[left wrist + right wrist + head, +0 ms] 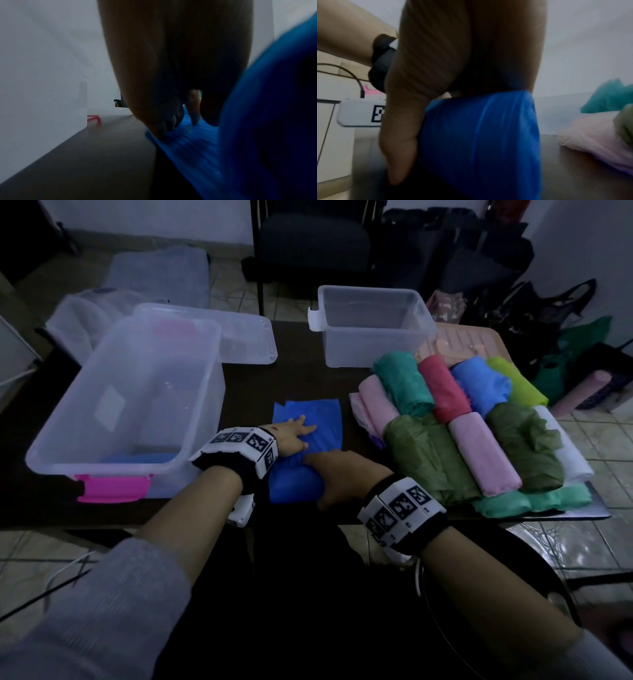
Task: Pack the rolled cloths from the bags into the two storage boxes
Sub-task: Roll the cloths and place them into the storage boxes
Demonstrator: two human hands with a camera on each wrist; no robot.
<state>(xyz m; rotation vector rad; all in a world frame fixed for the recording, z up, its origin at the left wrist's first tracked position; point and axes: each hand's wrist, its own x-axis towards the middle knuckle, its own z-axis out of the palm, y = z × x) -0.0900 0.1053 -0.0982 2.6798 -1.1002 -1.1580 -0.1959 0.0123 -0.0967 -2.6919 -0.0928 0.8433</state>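
Observation:
A blue plastic bag lies in the middle of the dark table, its far half flat and its near half bulging over a roll. My left hand presses flat on the flat part with straight fingers. My right hand cups the bulge, palm over it and thumb down its near side; its fingers are hidden behind the blue roll. A large clear box with a pink latch stands at the left, with something blue inside. A smaller clear box stands at the back.
Several bagged rolls in pink, green, red, blue and olive are piled at the table's right end. A clear lid lies behind the large box. Dark bags and a chair stand on the floor beyond the table.

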